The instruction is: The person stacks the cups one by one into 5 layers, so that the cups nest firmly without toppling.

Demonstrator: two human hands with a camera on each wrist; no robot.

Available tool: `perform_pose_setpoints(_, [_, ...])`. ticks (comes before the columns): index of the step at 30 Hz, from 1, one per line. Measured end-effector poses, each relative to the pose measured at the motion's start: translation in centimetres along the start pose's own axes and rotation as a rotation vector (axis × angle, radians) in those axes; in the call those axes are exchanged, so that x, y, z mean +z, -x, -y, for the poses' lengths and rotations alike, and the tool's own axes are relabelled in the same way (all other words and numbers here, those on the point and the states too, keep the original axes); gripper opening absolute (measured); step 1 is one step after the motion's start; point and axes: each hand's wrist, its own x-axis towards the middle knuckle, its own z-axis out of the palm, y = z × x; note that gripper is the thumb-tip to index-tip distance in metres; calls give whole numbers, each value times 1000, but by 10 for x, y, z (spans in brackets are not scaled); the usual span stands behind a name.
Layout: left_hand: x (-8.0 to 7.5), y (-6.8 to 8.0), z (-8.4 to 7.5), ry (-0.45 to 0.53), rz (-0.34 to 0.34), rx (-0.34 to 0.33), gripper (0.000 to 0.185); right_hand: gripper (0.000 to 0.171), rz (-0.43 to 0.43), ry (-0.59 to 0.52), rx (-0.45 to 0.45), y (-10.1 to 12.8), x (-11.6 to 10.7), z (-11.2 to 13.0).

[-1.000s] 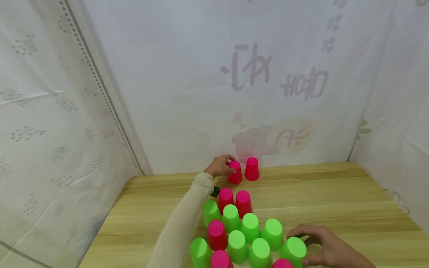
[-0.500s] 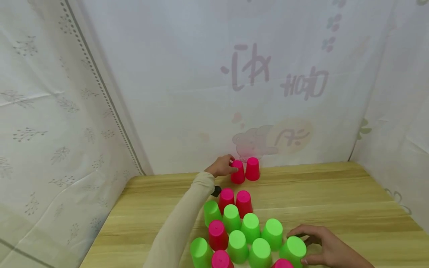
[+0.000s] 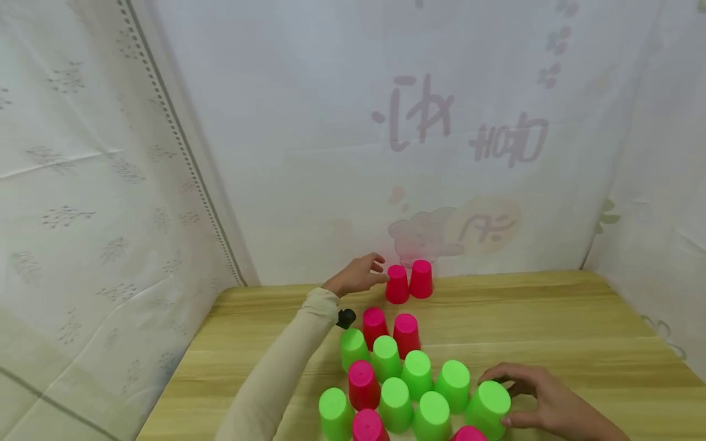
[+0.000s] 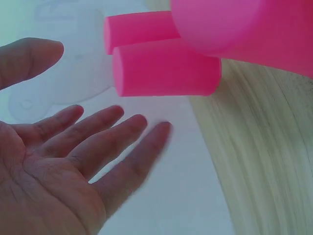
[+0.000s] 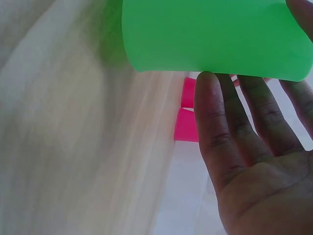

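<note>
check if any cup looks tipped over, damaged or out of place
Nothing stands out: the pink cups and green cups in view are all mouth down, with none toppled or visibly damaged. Some are partly out of frame.

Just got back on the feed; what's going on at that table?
A person's left hand is open beside two upside-down pink cups at the back of the table, gripping neither. The right hand holds a green cup at the right side of the near cluster of green and pink cups. Two more pink cups stand between.
</note>
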Motion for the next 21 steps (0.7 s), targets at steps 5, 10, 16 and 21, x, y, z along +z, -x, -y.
perform_pose_setpoints(5, [-9, 22, 7, 38, -10, 47, 47, 47, 9, 3, -40, -5, -9, -3])
perform_pose_setpoints(10, [-14, 48, 13, 104, -21, 108, 45, 44, 11, 43, -12, -13, -20, -5])
perform_pose_setpoints(16, [-11, 80, 22, 149, -78, 214, 41, 43, 37, 76, -8, -24, -36, -6])
perform_pose_setpoints(21, [-5, 104, 28, 157, -144, 270, 38, 41, 46, 67, 32, -38, -48, -11])
